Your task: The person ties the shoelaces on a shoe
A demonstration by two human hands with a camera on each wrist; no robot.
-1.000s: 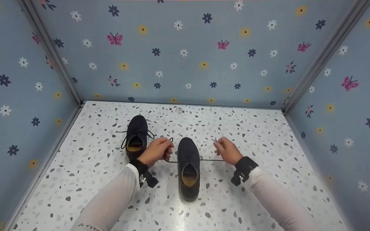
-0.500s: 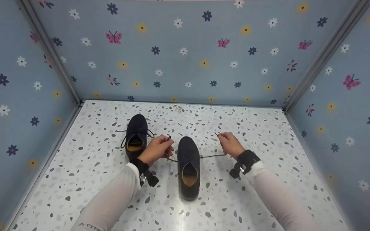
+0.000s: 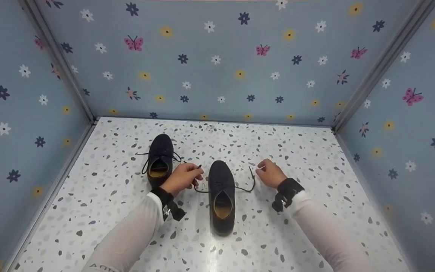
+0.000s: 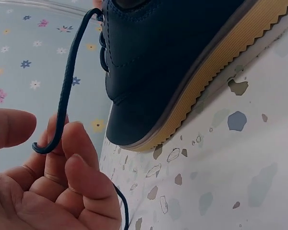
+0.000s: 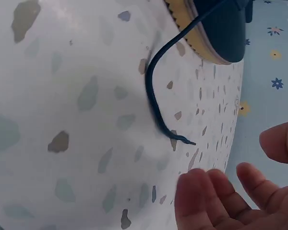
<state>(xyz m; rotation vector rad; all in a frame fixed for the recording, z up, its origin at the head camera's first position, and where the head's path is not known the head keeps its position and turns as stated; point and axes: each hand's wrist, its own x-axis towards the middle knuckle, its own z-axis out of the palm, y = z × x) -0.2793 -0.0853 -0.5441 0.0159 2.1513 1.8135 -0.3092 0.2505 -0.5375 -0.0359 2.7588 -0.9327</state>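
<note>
A dark lace-up shoe (image 3: 222, 215) with a tan sole stands upright on the floor between the hands. My left hand (image 3: 183, 176) is just left of it. In the left wrist view one shoelace (image 4: 66, 91) hangs from the eyelets across the loosely bent fingers (image 4: 89, 177), and the thumb stands apart from it. My right hand (image 3: 271, 174), to the shoe's right, has nothing in it. The right shoelace (image 5: 151, 86) curves free over the floor, its tip near the right fingertips in the right wrist view. A short dark lace piece also shows below the left fingers.
A second dark shoe (image 3: 161, 145) with its laces tied in a bow stands close beyond my left wrist. Blue flowered panels (image 3: 217, 75) enclose the speckled white floor (image 3: 296, 151) at the back and both sides.
The right hand had the right lace pulled outward and has let it go; the lace now curls loose beside the shoe. The left lace has slackened, and that hand has barely moved.
</note>
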